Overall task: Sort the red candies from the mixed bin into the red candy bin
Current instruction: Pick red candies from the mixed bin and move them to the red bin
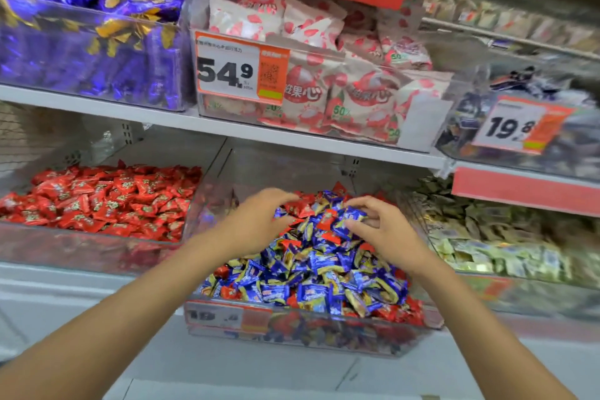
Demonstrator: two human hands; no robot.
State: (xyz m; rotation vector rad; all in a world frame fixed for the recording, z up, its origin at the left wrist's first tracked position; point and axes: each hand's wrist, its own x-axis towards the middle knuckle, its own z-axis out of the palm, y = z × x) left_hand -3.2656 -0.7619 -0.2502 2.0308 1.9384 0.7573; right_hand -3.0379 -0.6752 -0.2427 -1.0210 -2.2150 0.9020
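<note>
The mixed bin (324, 336) stands at the front edge of the lower shelf (292, 377), about midway along it; the red candy bin (81, 248) sits just beside it on the left, already heaped with red wrappers. Both hands are over the back of the mixed heap. The left hand (259, 221) has its fingers (285, 196) curled like a claw round red candies (300, 208) near the bin's far wall. The right hand (386, 230) has forefinger and thumb bent towards each other; they seem to pinch a blue candy (354, 213), perhaps to shift it off a red one underneath.

Red pieces are scattered all through the blue-and-yellow pile; many lie along the front right corner of the bin, some half buried.

By the look of them the candies are light, each in a glossy, crinkly wrapper that will likely slide under a loose touch; the wrapper ends are flimsy, so the firm middle of each piece is the better place to take hold, between thumb and fingertips. A handful is easy to spill on the short way to the left; smaller grabs seem safer. Much of the sorting is yet to do.
</note>
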